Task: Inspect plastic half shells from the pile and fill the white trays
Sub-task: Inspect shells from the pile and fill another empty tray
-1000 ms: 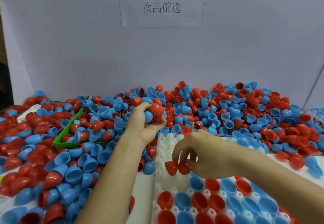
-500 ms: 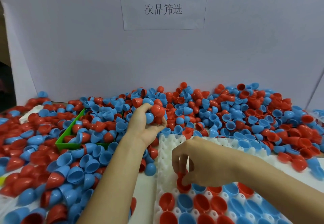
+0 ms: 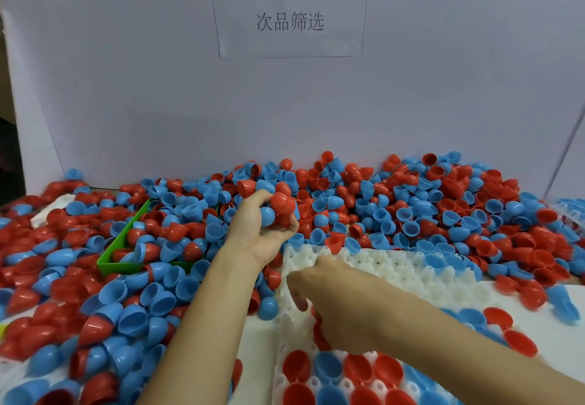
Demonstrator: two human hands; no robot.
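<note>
Shells (image 3: 411, 208) red and blue, glossy, cup-shaped

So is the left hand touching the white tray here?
Apart. The head view shows the left hand raised over the pile, gripping a handful of shells, with loose shells between it and the white tray.

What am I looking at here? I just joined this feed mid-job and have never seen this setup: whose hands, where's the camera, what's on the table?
No machine: a person's bare hands, filmed from a head-worn camera looking forward and down. The table holds a big pile of red and blue half shells, with a green bin half buried in it at the left. In front lies a white tray, its near pockets already filled with shells. The left hand grips a handful of shells above the pile. The right hand reaches down over the tray with curled fingers; what it holds is hidden.
</note>
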